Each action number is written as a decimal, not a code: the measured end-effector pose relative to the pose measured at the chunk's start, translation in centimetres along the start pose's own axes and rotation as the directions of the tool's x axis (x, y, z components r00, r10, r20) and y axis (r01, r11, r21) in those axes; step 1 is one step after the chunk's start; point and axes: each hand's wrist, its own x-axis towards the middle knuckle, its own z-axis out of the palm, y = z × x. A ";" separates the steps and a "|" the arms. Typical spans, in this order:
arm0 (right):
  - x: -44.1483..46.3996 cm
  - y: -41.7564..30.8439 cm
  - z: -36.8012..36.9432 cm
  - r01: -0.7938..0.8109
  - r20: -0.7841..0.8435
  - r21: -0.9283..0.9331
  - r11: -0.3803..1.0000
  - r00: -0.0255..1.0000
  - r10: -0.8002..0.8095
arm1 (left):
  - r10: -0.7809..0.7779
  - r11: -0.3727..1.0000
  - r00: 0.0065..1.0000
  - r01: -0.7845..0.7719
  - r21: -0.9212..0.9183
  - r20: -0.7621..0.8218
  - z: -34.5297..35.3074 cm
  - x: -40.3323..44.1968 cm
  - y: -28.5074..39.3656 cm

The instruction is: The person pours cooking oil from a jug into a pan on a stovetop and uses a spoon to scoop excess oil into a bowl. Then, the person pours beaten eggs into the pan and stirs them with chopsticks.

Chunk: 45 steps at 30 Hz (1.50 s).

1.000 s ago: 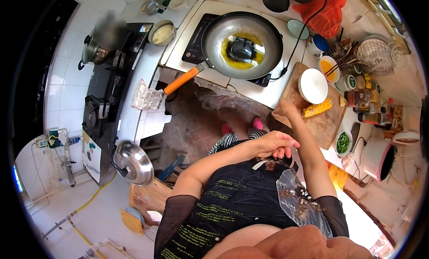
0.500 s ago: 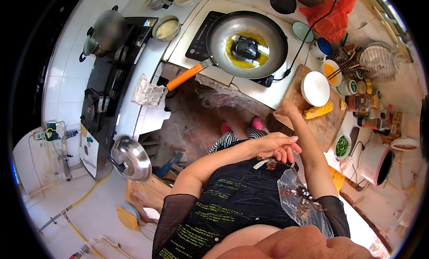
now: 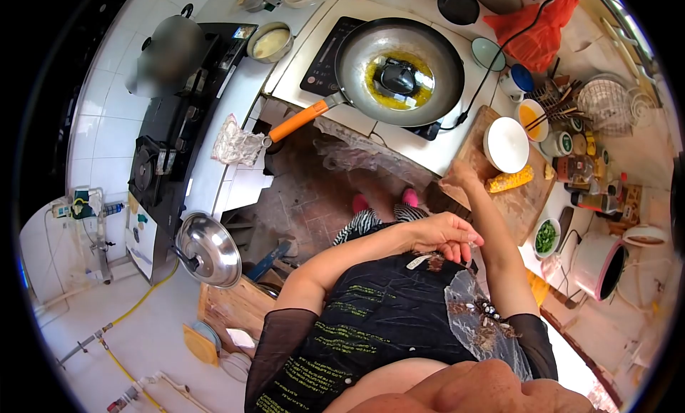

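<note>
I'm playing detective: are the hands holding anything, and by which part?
I see nothing held. The left hand is loosely curled before the shirt; the right hand is at the wooden board's edge.

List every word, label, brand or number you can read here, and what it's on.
None can be read with certainty:
Black top: rows of yellow-green lettering, too small and skewed.
White tag on the top: any marks too small.
Cooktop control panel: pale markings, too small.
Green-topped jars: lid print blurred.
Bottles beside them: labels too blurred.
Sticker on the black stove: too small.
</note>
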 end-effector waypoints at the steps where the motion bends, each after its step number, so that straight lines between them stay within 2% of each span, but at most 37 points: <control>1: 0.0 -0.1 0.0 -0.008 0.006 0.003 1.000 1.000 0.008 | 0.000 1.000 1.000 0.000 0.000 0.000 0.2 -0.2 0.3; 3: -0.1 -0.2 -0.1 -0.013 0.012 0.006 1.000 1.000 0.013 | 0.064 0.995 0.993 -0.072 -0.074 -0.101 0.7 -0.6 0.9; 6: -0.5 -0.6 -0.5 -0.009 0.010 -0.001 1.000 1.000 0.009 | 0.144 0.976 0.980 -0.164 -0.147 -0.137 4.1 -2.3 4.7; 11: -0.6 -0.6 -0.5 -0.021 -0.003 -0.055 0.998 1.000 0.021 | 0.214 0.975 0.973 -0.206 -0.086 0.091 13.7 -8.2 11.1; 15: -0.6 -1.0 -0.8 -0.012 0.007 -0.050 0.999 1.000 0.012 | 0.271 0.923 0.942 -0.196 -0.330 0.199 18.7 -11.0 11.4; 17: -0.5 -0.9 -0.9 -0.004 0.009 -0.018 1.000 1.000 0.004 | 0.306 0.902 0.921 -0.200 -0.382 0.240 19.4 -11.2 10.8; 19: -0.4 -0.8 -0.8 0.004 -0.011 -0.032 0.999 1.000 -0.004 | 0.422 0.844 0.840 -0.227 -0.486 0.342 19.7 -11.2 10.4; 20: -0.4 -0.6 -0.7 0.018 -0.032 -0.049 0.999 0.999 -0.019 | 0.420 0.844 0.840 -0.222 -0.488 0.345 19.7 -11.2 10.2; 21: -0.2 -0.2 -0.2 0.012 -0.031 -0.047 0.999 0.999 -0.014 | 0.410 0.809 0.828 -0.136 -0.572 0.383 19.7 -11.2 9.9; 23: 0.2 0.4 0.9 0.087 -0.222 -0.063 0.994 0.970 -0.099 | 0.361 0.756 0.827 0.011 -0.654 0.431 19.9 -11.6 9.7; 24: 0.6 0.8 1.1 0.082 -0.221 -0.062 0.995 0.971 -0.094 | 0.359 0.755 0.826 0.016 -0.656 0.434 20.1 -11.6 9.8; 26: 0.8 0.2 0.5 0.087 -0.147 -0.022 0.996 0.985 -0.090 | 0.463 0.634 0.767 0.064 -0.771 0.444 20.4 -11.6 9.9; 30: 0.1 -0.8 -0.6 0.022 -0.005 -0.059 0.998 1.000 -0.022 | 0.455 0.666 0.767 0.044 -0.744 0.453 20.1 -11.8 10.1; 34: 0.0 -0.1 -0.6 -0.002 -0.017 -0.023 1.000 1.000 0.002 | 0.463 0.582 0.788 0.075 -0.810 0.406 20.4 -11.8 9.7; 36: 0.5 0.6 0.0 0.057 -0.143 0.002 0.998 0.988 -0.057 | 0.462 0.562 0.791 0.088 -0.822 0.401 20.5 -11.9 9.8; 37: 0.7 0.6 0.3 0.055 -0.144 0.002 0.998 0.988 -0.054 | 0.466 0.560 0.787 0.092 -0.824 0.405 20.3 -12.0 9.8; 39: 1.1 0.5 0.9 0.113 -0.220 -0.072 0.991 0.967 -0.126 | 0.468 0.555 0.786 0.093 -0.826 0.403 20.4 -12.0 9.9; 45: 0.7 0.2 0.2 0.057 -0.135 -0.044 0.997 0.989 -0.062 | 0.477 0.555 0.782 0.086 -0.827 0.402 20.4 -11.9 9.8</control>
